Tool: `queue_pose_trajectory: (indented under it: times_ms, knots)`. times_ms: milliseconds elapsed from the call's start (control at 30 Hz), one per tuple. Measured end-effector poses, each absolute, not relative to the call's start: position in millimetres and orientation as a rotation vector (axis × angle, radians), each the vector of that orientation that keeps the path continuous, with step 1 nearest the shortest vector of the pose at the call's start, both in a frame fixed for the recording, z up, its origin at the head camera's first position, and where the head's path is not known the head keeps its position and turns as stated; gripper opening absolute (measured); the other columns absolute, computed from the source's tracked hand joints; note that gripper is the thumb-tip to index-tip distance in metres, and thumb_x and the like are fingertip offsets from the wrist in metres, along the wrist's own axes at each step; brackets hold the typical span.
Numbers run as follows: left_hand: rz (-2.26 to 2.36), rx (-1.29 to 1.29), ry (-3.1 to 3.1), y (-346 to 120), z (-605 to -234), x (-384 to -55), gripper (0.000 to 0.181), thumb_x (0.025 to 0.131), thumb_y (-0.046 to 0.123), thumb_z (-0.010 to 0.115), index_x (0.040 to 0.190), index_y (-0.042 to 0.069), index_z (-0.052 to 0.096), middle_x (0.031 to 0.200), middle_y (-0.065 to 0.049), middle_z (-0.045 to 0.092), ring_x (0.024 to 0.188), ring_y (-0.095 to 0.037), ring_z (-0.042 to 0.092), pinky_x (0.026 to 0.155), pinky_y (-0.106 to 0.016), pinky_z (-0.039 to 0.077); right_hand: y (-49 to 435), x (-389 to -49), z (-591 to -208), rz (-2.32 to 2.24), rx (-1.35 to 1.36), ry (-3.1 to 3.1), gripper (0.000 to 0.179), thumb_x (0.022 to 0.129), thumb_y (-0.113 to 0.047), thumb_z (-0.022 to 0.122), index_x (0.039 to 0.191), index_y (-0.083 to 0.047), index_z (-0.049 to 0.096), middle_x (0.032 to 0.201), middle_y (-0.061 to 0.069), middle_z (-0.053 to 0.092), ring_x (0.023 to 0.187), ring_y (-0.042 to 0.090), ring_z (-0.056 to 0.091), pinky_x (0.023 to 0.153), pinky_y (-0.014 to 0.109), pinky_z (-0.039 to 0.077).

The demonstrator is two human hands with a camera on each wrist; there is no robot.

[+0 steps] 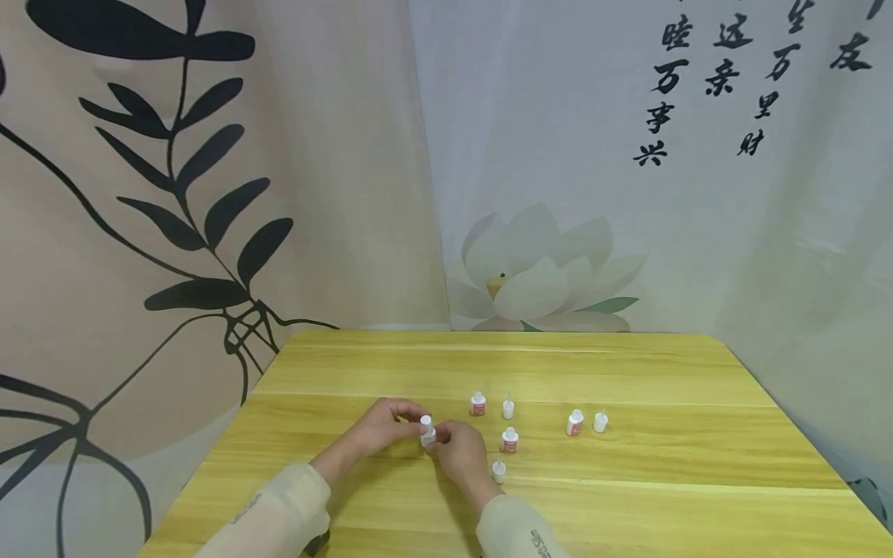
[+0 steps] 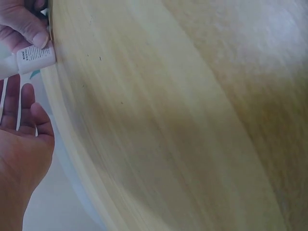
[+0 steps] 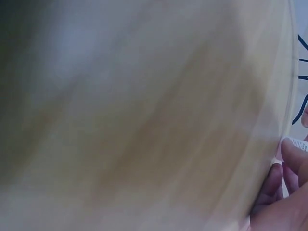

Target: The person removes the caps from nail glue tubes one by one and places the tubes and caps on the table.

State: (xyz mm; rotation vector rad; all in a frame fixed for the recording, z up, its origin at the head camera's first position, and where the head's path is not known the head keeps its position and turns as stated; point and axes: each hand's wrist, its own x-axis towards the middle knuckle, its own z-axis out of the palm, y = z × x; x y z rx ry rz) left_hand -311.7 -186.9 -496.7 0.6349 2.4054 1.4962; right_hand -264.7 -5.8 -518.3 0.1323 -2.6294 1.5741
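My right hand (image 1: 463,457) pinches a small white bottle (image 1: 428,435) with a tall white cap, held upright over the left-middle of the table. Its thumb presses the printed label in the left wrist view, where the bottle (image 2: 37,58) lies sideways in the picture. My left hand (image 1: 386,426) is at the bottle's left side in the head view. In the left wrist view the fingers of the left hand (image 2: 24,144) are spread and loosely bent near the cap; whether they touch it is unclear. Only the edge of the bottle (image 3: 299,143) shows in the right wrist view.
White bottles with red labels stand right of my hands: a back one (image 1: 477,404), a nearer one (image 1: 510,441) and a right one (image 1: 575,423). Small white pieces with thin upright tips (image 1: 508,410) (image 1: 601,422) (image 1: 498,472) stand beside them. A patterned curtain hangs behind the wooden table (image 1: 663,496).
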Motion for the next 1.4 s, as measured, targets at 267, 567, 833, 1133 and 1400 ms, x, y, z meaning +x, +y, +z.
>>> queue_pose_trajectory:
  times_ms: [267, 567, 833, 1133, 1400]
  knots:
    - [1.472, 0.643, 2.437, -186.9, -495.3, -311.7, 0.028, 0.093, 0.024, 0.071, 0.113, 0.004, 0.072, 0.103, -0.002, 0.066, 0.095, -0.025, 0.055, 0.074, -0.038, 0.046, -5.2, -266.3, -517.7, 1.536, 0.165, -2.635, 0.006, 0.084, -0.005, 0.076, 0.089, -0.006, 0.074, 0.08, 0.0, 0.067, 0.076, 0.015, 0.058, 0.068, 0.035, 0.05]
    - [1.437, 0.665, 2.473, -187.7, -496.7, -314.0, 0.023, 0.092, 0.028, 0.072, 0.107, 0.011, 0.075, 0.101, 0.0, 0.068, 0.095, -0.026, 0.056, 0.077, -0.038, 0.046, -4.4, -267.2, -516.4, 1.503, 0.178, -2.658, 0.008, 0.084, -0.005, 0.076, 0.092, -0.006, 0.074, 0.08, -0.001, 0.066, 0.074, 0.014, 0.056, 0.065, 0.032, 0.049]
    - [1.434, 0.664, 2.522, -186.9, -497.8, -313.6, 0.017, 0.091, 0.029, 0.073, 0.103, 0.018, 0.077, 0.097, 0.004, 0.069, 0.087, -0.023, 0.056, 0.072, -0.034, 0.045, -4.2, -265.7, -513.8, 1.498, 0.185, -2.669, 0.009, 0.086, -0.006, 0.075, 0.094, -0.004, 0.075, 0.08, 0.0, 0.066, 0.075, 0.016, 0.057, 0.066, 0.034, 0.049]
    - [1.49, 0.602, 2.536, -185.5, -501.2, -311.9, 0.019, 0.088, 0.031, 0.077, 0.1, 0.016, 0.077, 0.096, 0.001, 0.069, 0.081, -0.021, 0.057, 0.069, -0.036, 0.049, -4.3, -264.5, -512.3, 1.495, 0.196, -2.666, 0.01, 0.087, -0.009, 0.075, 0.095, -0.005, 0.075, 0.083, 0.002, 0.068, 0.079, 0.018, 0.06, 0.07, 0.037, 0.051]
    - [1.498, 0.569, 2.526, -187.7, -500.4, -309.4, 0.024, 0.087, 0.029, 0.078, 0.103, 0.011, 0.075, 0.097, -0.001, 0.068, 0.085, -0.021, 0.058, 0.07, -0.033, 0.048, -6.3, -264.8, -513.2, 1.529, 0.171, -2.706, 0.014, 0.087, -0.016, 0.076, 0.097, -0.007, 0.074, 0.084, -0.001, 0.068, 0.079, 0.017, 0.06, 0.072, 0.039, 0.052]
